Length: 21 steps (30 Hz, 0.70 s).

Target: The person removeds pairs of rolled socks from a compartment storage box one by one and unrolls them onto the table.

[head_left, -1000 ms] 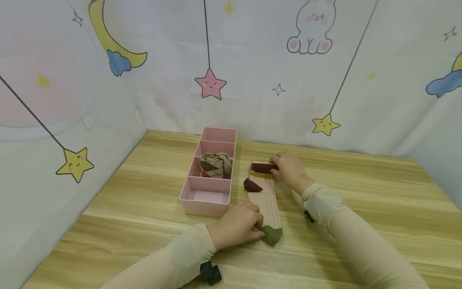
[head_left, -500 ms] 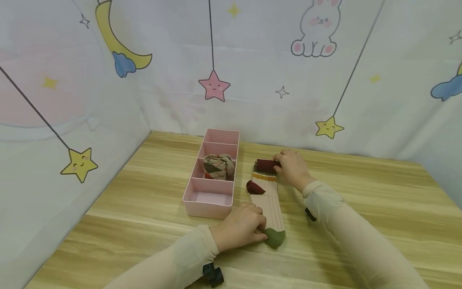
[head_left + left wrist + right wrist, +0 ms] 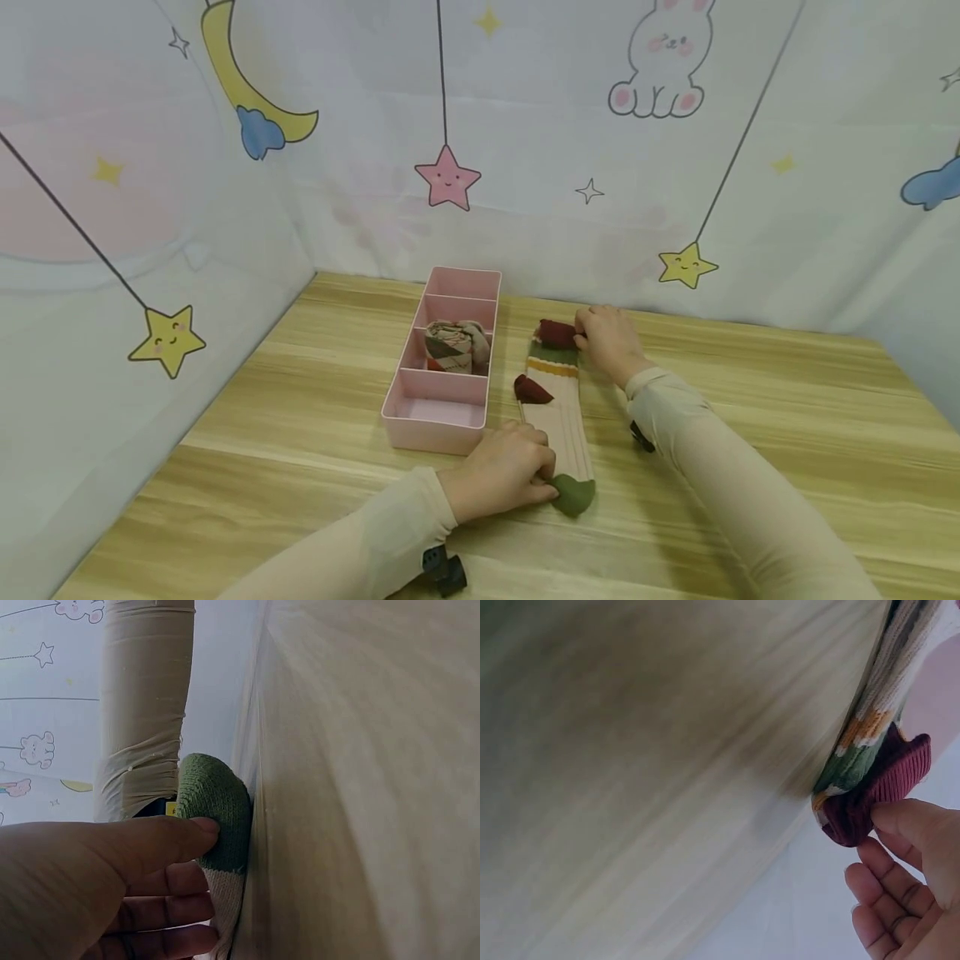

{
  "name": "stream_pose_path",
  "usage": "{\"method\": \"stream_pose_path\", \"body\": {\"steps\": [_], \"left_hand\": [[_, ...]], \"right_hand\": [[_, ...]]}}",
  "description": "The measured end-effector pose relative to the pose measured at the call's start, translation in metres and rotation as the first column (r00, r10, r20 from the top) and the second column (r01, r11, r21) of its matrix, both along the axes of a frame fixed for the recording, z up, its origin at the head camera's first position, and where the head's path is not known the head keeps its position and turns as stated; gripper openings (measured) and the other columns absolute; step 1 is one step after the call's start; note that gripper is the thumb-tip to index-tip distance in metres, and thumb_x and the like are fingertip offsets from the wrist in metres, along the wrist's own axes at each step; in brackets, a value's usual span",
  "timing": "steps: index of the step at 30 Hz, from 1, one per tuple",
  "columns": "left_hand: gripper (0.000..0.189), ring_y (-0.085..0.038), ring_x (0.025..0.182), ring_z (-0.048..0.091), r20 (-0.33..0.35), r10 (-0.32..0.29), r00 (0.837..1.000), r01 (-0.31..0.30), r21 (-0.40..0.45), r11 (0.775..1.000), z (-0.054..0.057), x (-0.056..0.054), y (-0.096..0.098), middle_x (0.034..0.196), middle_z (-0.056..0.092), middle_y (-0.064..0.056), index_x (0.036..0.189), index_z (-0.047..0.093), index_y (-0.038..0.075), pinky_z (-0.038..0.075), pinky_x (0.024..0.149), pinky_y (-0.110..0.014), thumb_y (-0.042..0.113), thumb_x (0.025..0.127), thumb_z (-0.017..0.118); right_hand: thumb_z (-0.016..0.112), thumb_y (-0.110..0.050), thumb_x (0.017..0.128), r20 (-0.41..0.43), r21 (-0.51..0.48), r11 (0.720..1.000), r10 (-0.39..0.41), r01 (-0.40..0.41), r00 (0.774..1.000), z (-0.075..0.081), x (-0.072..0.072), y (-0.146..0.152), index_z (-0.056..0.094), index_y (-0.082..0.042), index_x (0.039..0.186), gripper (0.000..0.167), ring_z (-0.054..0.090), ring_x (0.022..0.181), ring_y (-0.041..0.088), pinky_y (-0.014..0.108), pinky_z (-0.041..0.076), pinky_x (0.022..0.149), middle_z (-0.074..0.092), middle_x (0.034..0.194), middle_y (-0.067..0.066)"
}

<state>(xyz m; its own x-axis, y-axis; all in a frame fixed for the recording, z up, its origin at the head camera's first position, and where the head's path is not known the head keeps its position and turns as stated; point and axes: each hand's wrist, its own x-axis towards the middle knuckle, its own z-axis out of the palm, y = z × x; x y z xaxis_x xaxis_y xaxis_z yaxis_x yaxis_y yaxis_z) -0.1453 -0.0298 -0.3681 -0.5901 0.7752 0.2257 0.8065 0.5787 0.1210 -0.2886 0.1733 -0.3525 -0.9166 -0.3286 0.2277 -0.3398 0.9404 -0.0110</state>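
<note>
A cream ribbed sock [image 3: 558, 429] lies lengthwise on the wooden table, with a green toe [image 3: 574, 496], a maroon heel [image 3: 532, 390], and an orange and green band below its maroon cuff [image 3: 557, 334]. At the near end my left hand [image 3: 498, 471] pinches the toe; the left wrist view shows the thumb on the green knit [image 3: 214, 795]. My right hand [image 3: 611, 342] holds the right side of the cuff at the far end. In the right wrist view, thumb and forefinger grip the maroon ribbing [image 3: 900, 776], which stands partly raised.
Left of the sock stands a pink divided box [image 3: 435, 435] with several compartments. A rolled patterned sock [image 3: 453, 346] sits in one of its middle compartments. A white cloth backdrop [image 3: 525, 242] with printed stars borders the table [image 3: 750, 392] at the back and sides.
My right hand has drawn the maroon cuff slightly away toward the back, so the green band now shows below it. The left hand stays at the toe. The head view has shifted slightly.
</note>
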Motion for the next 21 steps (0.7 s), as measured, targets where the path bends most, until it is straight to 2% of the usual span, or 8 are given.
{"method": "stream_pose_path", "body": {"steps": [10, 21], "left_hand": [[0.018, -0.005, 0.073, 0.055, 0.011, 0.001, 1.0, -0.001, 0.006, 1.0, -0.002, -0.001, 0.0, 0.073, 0.059, 0.011, 0.072, 0.069, 0.021, 0.039, 0.07, -0.021, 0.036, 0.077, 0.077], [0.018, -0.004, 0.072, 0.054, 0.014, 0.009, 1.0, -0.008, -0.012, 1.0, -0.001, -0.002, 0.001, 0.072, 0.058, 0.012, 0.073, 0.069, 0.022, 0.038, 0.07, -0.02, 0.038, 0.078, 0.077]], "right_hand": [[0.067, -0.018, 0.089, 0.054, 0.02, 1.0, -0.004, 0.003, 0.999, -0.001, -0.003, -0.001, 0.069, -0.004, 0.1, 0.018, 0.061, 0.101, 0.036, 0.05, 0.045, 0.092, 0.068, 0.103, 0.014], [0.069, -0.024, 0.088, 0.124, 0.046, 0.999, 0.012, -0.018, 0.992, -0.004, -0.013, -0.003, 0.066, -0.003, 0.108, 0.03, 0.058, 0.108, 0.037, 0.051, 0.042, 0.098, 0.066, 0.111, 0.016]]}}
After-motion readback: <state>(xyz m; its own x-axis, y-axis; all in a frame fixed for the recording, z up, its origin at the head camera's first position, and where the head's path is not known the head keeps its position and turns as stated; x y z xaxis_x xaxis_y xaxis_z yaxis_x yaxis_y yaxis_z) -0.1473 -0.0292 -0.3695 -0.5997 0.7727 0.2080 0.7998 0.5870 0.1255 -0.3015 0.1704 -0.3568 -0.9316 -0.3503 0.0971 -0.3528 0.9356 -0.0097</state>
